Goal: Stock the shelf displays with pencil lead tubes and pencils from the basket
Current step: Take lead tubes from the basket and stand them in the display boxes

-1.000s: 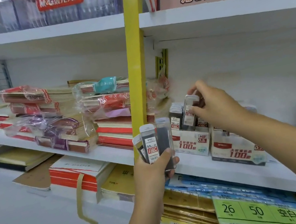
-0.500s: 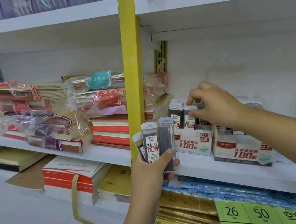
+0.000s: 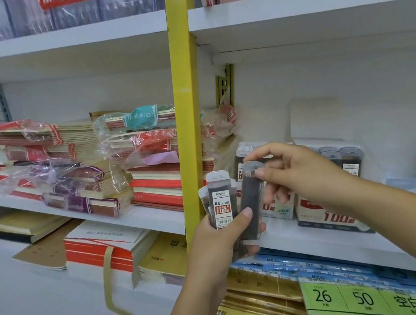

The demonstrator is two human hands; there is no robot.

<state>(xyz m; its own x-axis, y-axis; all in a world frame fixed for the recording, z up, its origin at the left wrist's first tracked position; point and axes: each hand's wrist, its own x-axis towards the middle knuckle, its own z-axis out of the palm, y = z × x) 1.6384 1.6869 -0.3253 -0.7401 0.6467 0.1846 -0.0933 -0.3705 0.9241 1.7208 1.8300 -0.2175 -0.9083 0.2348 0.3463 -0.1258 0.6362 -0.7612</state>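
On the white metal shelf (image 3: 321, 238) before us stand two red-and-white cardboard display boxes (image 3: 328, 211) with lead tubes upright in them. In front of the boxes our left hand (image 3: 218, 242) curls round a fanned bunch of clear plastic pencil lead tubes (image 3: 220, 200), thumb pressed across their fronts. Our right hand (image 3: 298, 171) pinches the cap end of the rightmost tube (image 3: 252, 204) of that bunch between thumb and forefinger.

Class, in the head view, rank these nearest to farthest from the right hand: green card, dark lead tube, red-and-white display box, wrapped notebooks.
1. Dark lead tube, its top pinched by the right hand.
2. Display box, on the shelf just behind it.
3. Green card, lower shelf.
4. Wrapped notebooks, far left.
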